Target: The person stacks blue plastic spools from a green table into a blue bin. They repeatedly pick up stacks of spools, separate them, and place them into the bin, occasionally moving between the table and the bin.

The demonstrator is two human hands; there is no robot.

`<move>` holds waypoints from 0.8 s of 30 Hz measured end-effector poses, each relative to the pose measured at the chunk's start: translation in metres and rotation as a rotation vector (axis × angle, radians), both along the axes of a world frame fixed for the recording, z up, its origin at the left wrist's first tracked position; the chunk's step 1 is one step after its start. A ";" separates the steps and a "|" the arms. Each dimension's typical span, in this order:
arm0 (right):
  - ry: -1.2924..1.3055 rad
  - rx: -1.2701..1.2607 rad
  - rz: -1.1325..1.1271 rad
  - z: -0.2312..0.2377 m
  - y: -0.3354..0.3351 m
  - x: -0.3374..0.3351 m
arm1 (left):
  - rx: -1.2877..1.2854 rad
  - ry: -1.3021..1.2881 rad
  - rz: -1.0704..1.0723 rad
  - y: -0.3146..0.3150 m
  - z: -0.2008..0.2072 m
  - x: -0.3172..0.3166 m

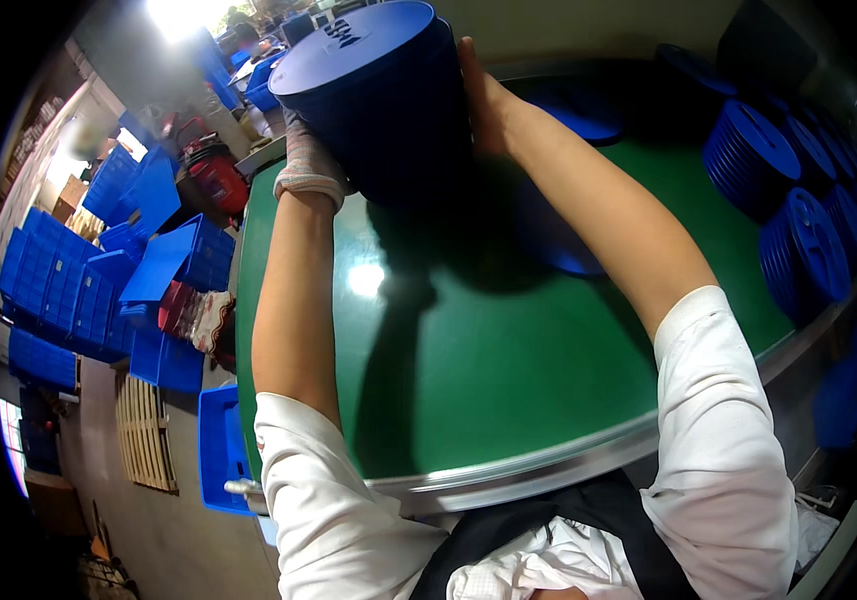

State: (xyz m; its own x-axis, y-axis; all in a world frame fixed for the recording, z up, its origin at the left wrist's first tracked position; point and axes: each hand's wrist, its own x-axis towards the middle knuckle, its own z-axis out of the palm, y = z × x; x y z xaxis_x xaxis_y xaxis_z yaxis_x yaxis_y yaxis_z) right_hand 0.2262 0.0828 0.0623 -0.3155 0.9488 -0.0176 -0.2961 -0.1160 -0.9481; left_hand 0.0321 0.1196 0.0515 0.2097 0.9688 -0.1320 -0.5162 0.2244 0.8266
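A tall stack of round dark-blue plastic discs (374,95) is held above the far part of the green table (509,370), clasped between the gloved left hand (307,160) and bare right hand (484,100).

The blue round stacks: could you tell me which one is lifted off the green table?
The stack gripped between both hands, left hand gloved; the others rest at the table's right.

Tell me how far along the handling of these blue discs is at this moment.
Looks done: rows of blue discs stand on edge along the green table's right side. In hand: a stack of blue discs gripped between the gloved left hand and bare right hand. Left: more discs lie flat behind.
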 end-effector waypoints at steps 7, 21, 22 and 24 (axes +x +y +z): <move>-0.097 0.170 0.207 0.033 -0.073 -0.030 | 0.210 -0.046 0.029 -0.119 0.048 -0.043; 0.182 0.211 0.948 0.078 -0.310 -0.180 | 0.238 0.182 0.301 -0.437 0.091 -0.190; 0.173 0.180 0.980 0.083 -0.322 -0.198 | 0.238 0.192 0.328 -0.460 0.093 -0.204; 0.237 0.180 1.044 0.081 -0.355 -0.233 | 0.251 0.198 0.360 -0.502 0.090 -0.236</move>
State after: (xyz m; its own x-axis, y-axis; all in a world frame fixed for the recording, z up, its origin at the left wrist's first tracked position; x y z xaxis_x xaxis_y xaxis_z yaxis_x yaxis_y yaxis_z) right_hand -0.0071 -0.2719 0.1429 -0.9455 0.1929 0.2622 -0.3093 -0.2818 -0.9083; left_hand -0.2035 -0.3827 0.1417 -0.1501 0.9823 0.1121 -0.3517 -0.1590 0.9225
